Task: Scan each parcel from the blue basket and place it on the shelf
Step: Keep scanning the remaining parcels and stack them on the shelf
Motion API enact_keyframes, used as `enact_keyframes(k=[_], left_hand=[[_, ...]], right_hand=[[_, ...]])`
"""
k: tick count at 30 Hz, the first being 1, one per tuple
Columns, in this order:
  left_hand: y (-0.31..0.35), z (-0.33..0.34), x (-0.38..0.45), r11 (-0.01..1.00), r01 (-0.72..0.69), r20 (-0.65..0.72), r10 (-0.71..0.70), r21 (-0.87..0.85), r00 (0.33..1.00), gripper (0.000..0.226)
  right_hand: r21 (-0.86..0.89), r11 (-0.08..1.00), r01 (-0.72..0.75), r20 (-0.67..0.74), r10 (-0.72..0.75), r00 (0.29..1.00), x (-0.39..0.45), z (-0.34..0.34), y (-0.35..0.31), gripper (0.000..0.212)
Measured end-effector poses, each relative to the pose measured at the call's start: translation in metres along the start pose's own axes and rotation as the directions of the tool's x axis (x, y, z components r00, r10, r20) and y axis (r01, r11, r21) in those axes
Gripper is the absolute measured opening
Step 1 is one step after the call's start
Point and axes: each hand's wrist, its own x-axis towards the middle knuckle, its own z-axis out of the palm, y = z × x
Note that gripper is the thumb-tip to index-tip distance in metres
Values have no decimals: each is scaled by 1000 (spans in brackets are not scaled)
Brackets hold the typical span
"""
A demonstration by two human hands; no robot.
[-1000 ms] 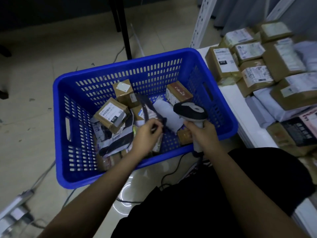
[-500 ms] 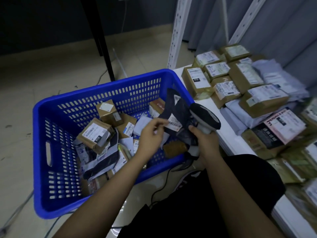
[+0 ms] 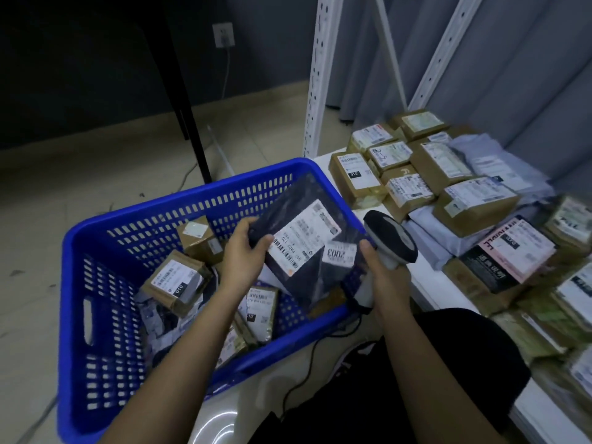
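My left hand (image 3: 242,251) grips the left edge of a flat black mailer parcel (image 3: 307,270) and holds it above the blue basket (image 3: 96,363), white label face up. A small tag reading 2003 sits near its right edge. My right hand (image 3: 381,277) is closed around the handle of a grey and black barcode scanner (image 3: 390,240), whose head is just right of the parcel; the thumb touches the parcel's right edge. Several brown boxes (image 3: 174,283) and bagged parcels lie in the basket. The white shelf (image 3: 429,290) on the right carries several labelled parcels (image 3: 474,203).
The scanner's black cable (image 3: 304,373) trails down across the floor by my knee. White perforated shelf uprights (image 3: 317,75) rise behind the shelf. A black table leg (image 3: 189,123) stands beyond the basket on the tiled floor. Grey curtains hang at the back right.
My left hand has lifted the black mailer out of the basket and turned its label up. The scanner has risen beside it. The camera has tilted up towards the shelf.
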Motion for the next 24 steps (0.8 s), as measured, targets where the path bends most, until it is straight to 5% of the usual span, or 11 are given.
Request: enact_keyframes(k=[2, 4, 6, 9, 11, 15, 20, 24], left_hand=[[14, -7, 1, 930, -210, 134, 177, 301, 975, 37], [34, -9, -1, 761, -394, 296, 274, 516, 915, 49], [50, -1, -1, 687, -509, 468, 271, 519, 841, 56], [58, 15, 4, 715, -557, 643, 198, 421, 740, 54], [54, 22, 9, 781, -503, 651, 169, 369, 740, 52], [41, 22, 3, 971, -220, 452, 157, 91, 878, 40], [6, 5, -9, 999, 22, 425, -40, 47, 904, 8], [14, -7, 19, 993, 0, 285, -34, 119, 958, 10]], right_hand=[[-30, 998, 54, -18, -54, 998, -2, 0, -3, 25], [-61, 989, 133, 29, -132, 991, -4, 1, -3, 25], [-146, 973, 180, 105, -166, 981, -7, 4, -2, 48], [-227, 952, 205, 209, -158, 965, -7, 6, 1, 59], [-245, 946, 211, 248, -149, 957, -6, 7, 4, 56], [-209, 966, 152, 203, -110, 973, -4, 7, 5, 46], [-140, 981, 134, 131, -116, 985, 0, 7, 6, 49], [-197, 947, 253, 138, -228, 964, 1, 9, 7, 61]])
